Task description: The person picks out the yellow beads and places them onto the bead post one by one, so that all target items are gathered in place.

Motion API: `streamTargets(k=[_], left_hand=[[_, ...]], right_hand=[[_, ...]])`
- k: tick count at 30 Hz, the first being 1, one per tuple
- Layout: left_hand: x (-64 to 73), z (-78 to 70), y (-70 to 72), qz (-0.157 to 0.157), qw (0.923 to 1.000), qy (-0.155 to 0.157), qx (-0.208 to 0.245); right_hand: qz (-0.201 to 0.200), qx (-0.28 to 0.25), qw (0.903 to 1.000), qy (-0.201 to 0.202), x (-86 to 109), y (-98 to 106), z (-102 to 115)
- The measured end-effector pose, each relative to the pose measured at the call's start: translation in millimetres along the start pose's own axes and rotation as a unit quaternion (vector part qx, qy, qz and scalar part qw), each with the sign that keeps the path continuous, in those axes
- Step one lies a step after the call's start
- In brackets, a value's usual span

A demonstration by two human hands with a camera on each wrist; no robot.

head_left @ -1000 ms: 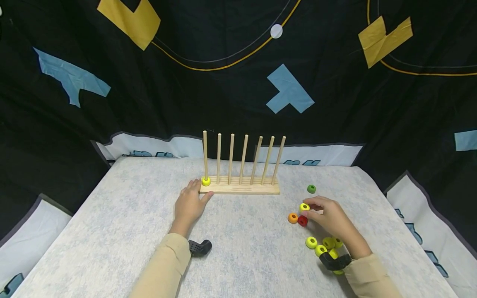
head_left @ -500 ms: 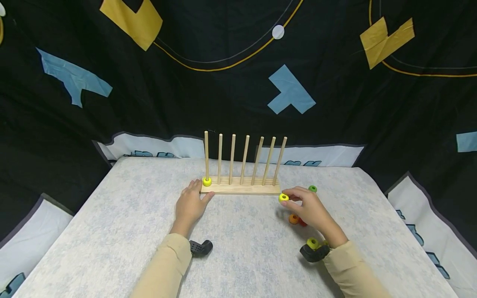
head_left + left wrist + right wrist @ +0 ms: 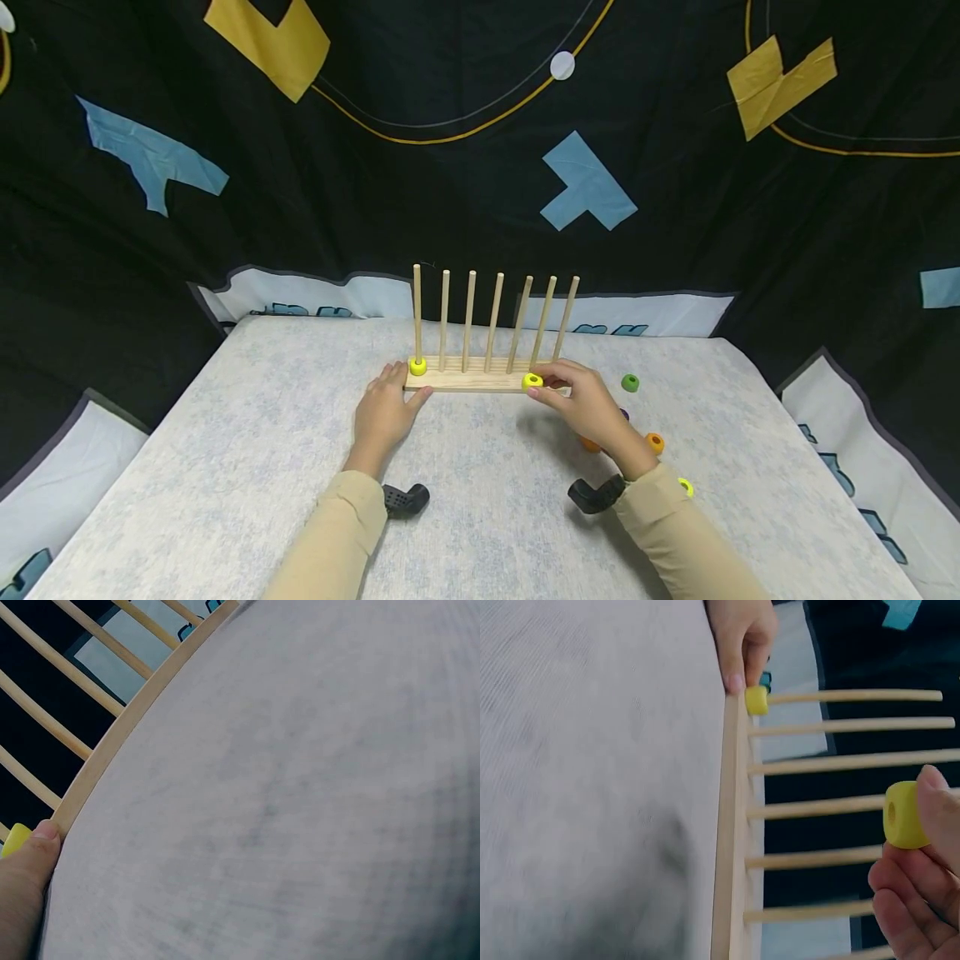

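A wooden stand [image 3: 465, 381] with a row of several upright pegs stands toward the back of the table. One yellow bead [image 3: 417, 367] sits at the foot of its leftmost peg. My left hand [image 3: 384, 417] holds the stand's left end, its thumb [image 3: 46, 831] against the front edge. Between thumb and fingers, my right hand [image 3: 588, 404] pinches another yellow bead [image 3: 904, 816], its hole showing. In the head view this bead overlaps the right part of the base; the right wrist view shows it in front of the pegs.
Right of the stand lie a green bead [image 3: 630, 382] and an orange bead [image 3: 656, 442]. Another orange bead [image 3: 590, 444], a purple one [image 3: 624, 413] and a yellow one [image 3: 686, 487] are partly hidden by my right arm. A black curtain [image 3: 420, 208] hangs behind the table.
My right hand has carried the yellow bead left and away from me, from the loose beads to the stand's right part. The left hand stays at the stand's left end.
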State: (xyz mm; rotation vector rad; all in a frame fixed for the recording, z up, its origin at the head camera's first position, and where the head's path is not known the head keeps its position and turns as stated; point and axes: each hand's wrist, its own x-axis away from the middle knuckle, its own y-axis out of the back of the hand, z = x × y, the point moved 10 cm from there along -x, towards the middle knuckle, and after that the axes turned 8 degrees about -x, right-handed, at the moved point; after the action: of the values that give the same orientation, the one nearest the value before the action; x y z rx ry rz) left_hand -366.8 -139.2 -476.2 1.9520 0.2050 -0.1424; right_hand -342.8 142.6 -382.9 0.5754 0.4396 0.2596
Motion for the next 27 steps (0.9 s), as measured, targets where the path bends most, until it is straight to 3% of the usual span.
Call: streamTargets(k=[5, 13, 27], left_hand=[[-0.4, 0.5, -0.6, 0.004, 1.0000, 0.001, 0.000], [0.2, 0.2, 1.0, 0.003, 1.0000, 0.000, 0.005], [0.4, 0.8, 1.9, -0.010, 0.9999, -0.005, 0.004]], right_hand=[[0.002, -0.033, 0.9995, -0.001, -11.6, -9, 9], [-0.012, -0.030, 0.9989, 0.035, -29.5, -16, 34], [-0.042, -0.022, 0.9972, 0.057, -65.2, -7, 68]])
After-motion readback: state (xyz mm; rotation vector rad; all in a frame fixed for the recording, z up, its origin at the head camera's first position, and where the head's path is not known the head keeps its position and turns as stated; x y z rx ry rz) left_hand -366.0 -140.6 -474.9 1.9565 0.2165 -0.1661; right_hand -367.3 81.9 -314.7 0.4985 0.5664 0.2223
